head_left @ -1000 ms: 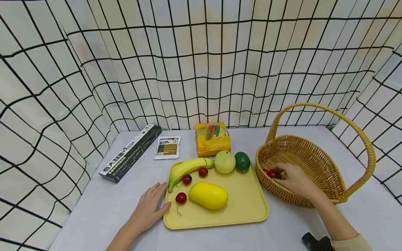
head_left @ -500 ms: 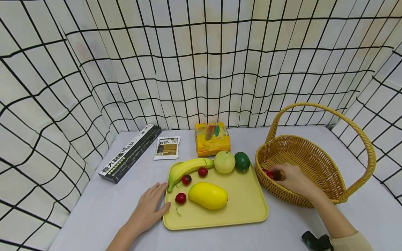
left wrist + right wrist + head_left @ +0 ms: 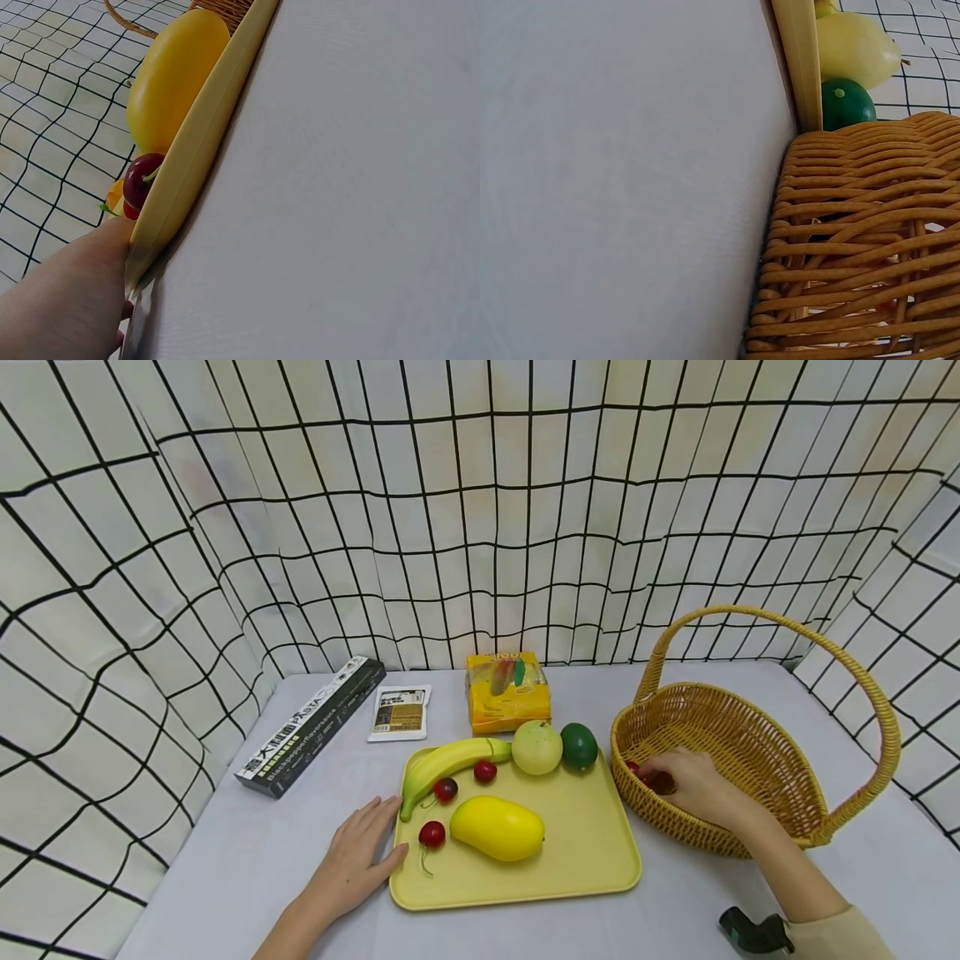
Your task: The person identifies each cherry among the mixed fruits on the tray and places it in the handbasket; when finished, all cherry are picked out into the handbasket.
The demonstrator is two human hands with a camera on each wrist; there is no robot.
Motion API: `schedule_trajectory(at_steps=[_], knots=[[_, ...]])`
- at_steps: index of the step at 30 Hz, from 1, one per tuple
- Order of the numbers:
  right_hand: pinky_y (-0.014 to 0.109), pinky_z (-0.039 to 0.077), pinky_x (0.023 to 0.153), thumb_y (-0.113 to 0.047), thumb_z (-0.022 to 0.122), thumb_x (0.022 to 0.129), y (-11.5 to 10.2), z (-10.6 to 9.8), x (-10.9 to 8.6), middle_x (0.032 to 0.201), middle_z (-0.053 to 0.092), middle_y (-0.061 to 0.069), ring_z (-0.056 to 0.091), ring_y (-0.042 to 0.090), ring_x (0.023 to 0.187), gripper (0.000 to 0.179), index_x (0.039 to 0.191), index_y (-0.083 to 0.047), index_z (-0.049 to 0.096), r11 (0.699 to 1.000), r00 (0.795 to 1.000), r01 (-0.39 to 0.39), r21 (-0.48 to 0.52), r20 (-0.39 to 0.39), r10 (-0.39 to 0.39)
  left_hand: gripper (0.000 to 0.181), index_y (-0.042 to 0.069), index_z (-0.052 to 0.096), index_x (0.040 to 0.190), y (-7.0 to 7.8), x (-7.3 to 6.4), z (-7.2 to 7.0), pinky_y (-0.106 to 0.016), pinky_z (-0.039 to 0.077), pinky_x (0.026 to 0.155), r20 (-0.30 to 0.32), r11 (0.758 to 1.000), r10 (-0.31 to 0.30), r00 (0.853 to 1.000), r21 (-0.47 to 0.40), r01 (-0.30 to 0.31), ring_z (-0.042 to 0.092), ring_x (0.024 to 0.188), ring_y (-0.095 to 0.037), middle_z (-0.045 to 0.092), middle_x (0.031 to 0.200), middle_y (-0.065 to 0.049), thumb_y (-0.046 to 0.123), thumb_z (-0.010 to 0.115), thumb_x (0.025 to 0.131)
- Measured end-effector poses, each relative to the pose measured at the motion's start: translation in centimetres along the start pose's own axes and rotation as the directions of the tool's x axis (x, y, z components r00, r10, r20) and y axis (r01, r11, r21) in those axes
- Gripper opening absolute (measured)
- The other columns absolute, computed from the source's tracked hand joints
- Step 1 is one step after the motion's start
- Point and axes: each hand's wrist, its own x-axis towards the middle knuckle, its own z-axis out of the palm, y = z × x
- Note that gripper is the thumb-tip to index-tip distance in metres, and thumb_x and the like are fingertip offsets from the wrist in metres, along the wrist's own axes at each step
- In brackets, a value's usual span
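Observation:
My left hand [image 3: 358, 860] rests at the left edge of the yellow tray [image 3: 585, 868], fingers fairly straight and thumb on the rim. In the left wrist view, the thumb side of the left hand [image 3: 75, 285] meets the tray's rim [image 3: 191, 161]. On the tray lie a banana [image 3: 442, 766], a yellow mango [image 3: 497, 828] and three cherries, one [image 3: 432, 835] nearest that hand. My right hand [image 3: 697, 785] reaches into the wicker basket [image 3: 757, 743], fingers and thumb curled at red cherries [image 3: 634, 767] by its left wall. The fingers partly hide them; the basket's weave blocks the right wrist view.
A pale green round fruit [image 3: 537, 747] and a dark green fruit [image 3: 579, 747] sit at the tray's back edge. Behind are a yellow packet [image 3: 508, 693], a white sachet [image 3: 401, 713] and a black pasta box [image 3: 315, 727]. The basket's handle [image 3: 862, 685] arches high.
My right hand stays in the basket and shifts slightly, its fingers covering more of the red cherries. The left hand and tray keep their place.

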Motion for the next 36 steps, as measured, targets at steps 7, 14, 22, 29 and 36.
schedule_trajectory(at_steps=[7,14,22,29,36], knots=[[0.036,0.036,0.066,-0.009,0.074,0.072,0.07,0.03,-0.02,0.082,0.061,-0.007,0.051,0.016,0.079,0.025,0.096,-0.014,0.068,1.0,1.0,0.006,0.009,0.003,-0.006,0.063,0.009,0.037,0.14,0.1,0.04,-0.15,-0.054,0.023,0.104,0.013,1.0,-0.006,1.0,-0.002,0.006,0.03,0.131,-0.03,0.042,0.139,-0.009,0.034,0.06,0.087],[0.032,0.04,0.063,-0.007,0.073,0.073,0.13,0.06,-0.02,0.082,0.062,-0.004,0.052,0.016,0.075,0.023,0.095,-0.011,0.068,0.998,0.998,0.063,0.014,-0.028,-0.062,0.063,0.008,0.039,0.139,0.06,0.05,-0.09,-0.055,0.024,0.103,-0.012,1.0,0.011,1.0,0.001,-0.011,0.031,0.13,-0.032,0.043,0.138,-0.01,0.033,0.061,0.086],[0.034,0.044,0.063,-0.006,0.073,0.074,0.2,0.08,-0.08,0.084,0.064,-0.001,0.054,0.017,0.076,0.021,0.093,-0.01,0.068,0.995,0.993,0.098,0.0,-0.063,-0.097,0.063,0.009,0.038,0.14,-0.19,0.1,0.03,-0.054,0.023,0.104,0.0,1.0,0.009,1.0,-0.006,-0.009,0.03,0.13,-0.031,0.042,0.139,-0.01,0.034,0.06,0.087],[0.039,0.048,0.068,-0.006,0.073,0.075,0.14,-0.01,-0.11,0.088,0.066,0.002,0.057,0.019,0.081,0.02,0.094,-0.007,0.069,0.995,0.99,0.099,-0.004,-0.098,-0.099,0.063,0.009,0.037,0.14,-0.15,0.09,0.03,-0.054,0.023,0.104,0.015,1.0,0.003,1.0,-0.005,-0.003,0.029,0.131,-0.03,0.041,0.14,-0.01,0.035,0.059,0.087],[0.038,0.049,0.069,-0.009,0.071,0.078,-0.44,-0.17,-0.29,0.087,0.065,0.001,0.058,0.019,0.082,0.016,0.093,-0.007,0.069,0.998,0.988,0.066,0.009,-0.139,-0.064,0.063,0.009,0.037,0.14,-0.09,-0.01,-0.04,-0.054,0.023,0.104,0.014,1.0,0.001,1.0,-0.004,-0.001,0.03,0.131,-0.031,0.041,0.139,-0.01,0.035,0.06,0.087]])
